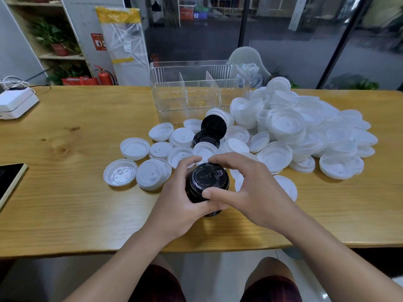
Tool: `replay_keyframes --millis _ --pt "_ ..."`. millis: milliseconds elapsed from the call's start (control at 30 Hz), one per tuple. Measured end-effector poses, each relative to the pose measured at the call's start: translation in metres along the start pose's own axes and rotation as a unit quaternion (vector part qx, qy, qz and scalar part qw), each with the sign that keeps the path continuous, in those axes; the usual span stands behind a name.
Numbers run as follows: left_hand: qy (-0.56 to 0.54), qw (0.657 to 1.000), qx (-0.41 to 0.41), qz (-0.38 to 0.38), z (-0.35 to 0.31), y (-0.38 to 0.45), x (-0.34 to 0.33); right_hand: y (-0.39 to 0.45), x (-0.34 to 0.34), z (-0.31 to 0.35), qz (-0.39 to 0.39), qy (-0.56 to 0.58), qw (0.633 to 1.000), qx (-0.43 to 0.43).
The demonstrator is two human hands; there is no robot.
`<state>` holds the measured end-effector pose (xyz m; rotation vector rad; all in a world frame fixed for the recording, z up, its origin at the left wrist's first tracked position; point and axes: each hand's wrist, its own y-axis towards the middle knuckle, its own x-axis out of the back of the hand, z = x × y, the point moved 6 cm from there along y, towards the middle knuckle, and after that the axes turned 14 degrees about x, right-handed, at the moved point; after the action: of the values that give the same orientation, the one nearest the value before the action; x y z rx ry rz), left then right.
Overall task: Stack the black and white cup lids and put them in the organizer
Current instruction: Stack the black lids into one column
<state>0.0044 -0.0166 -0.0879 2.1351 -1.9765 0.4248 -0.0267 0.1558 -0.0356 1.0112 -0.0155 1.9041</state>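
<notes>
The left hand [182, 198] and right hand [246, 192] are gripping a shiny black lid stack [207, 184]. Two more black lids [213, 125] are lying at 12 o'clock among many white lids [287, 125].

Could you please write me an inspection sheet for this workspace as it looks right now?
Surface: wooden table, grain and knots visible.
Job's things: stack of black lids held over the near edge; two loose black lids among the white lids, which lie scattered and heaped at centre and right; clear organizer with dividers behind them, apparently holding no lids.
Clutter: white device at far left; dark tablet at left edge.
Grippers: left hand grips the stack's side; right hand grips its top.
Cables: white cable coiled by the white device.
Surroundings: shelf with plants, fire extinguisher, glass wall behind.
</notes>
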Motion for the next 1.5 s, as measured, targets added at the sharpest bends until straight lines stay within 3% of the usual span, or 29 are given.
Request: replay_keyframes --millis 267,333,433,567,767,1000,1200,1500 --pt "0.047 0.999 -0.016 0.008 -0.007 -0.009 0.014 0.011 -0.005 -0.005 0.032 0.066 0.997 -0.012" --pt "0.045 0.999 -0.008 -0.007 -0.003 -0.008 0.023 0.024 0.001 -0.014 -0.005 0.061 0.998 0.004" --pt "0.026 0.999 0.012 -0.021 0.004 -0.008 0.03 0.051 0.01 -0.04 -0.049 -0.052 0.997 0.025" --pt "0.003 1.0 0.002 -0.029 0.006 -0.008 0.03 0.082 0.01 -0.077 -0.029 -0.2 0.979 0.0" --pt "-0.022 1.0 0.001 -0.015 0.008 -0.003 0.03 0.103 0.002 -0.095 0.014 -0.248 0.967 -0.049" --pt "-0.029 1.0 -0.001 -0.012 0.01 -0.002 0.031 0.089 0.029 -0.092 -0.066 -0.144 0.984 -0.079" --pt "-0.028 0.999 0.003 -0.015 0.01 -0.002 0.029 0.07 0.053 -0.077 -0.11 -0.088 0.989 -0.052" --pt "-0.016 1.0 0.006 -0.015 0.005 -0.003 0.023 0.037 0.035 -0.043 -0.183 0.033 0.978 -0.091"
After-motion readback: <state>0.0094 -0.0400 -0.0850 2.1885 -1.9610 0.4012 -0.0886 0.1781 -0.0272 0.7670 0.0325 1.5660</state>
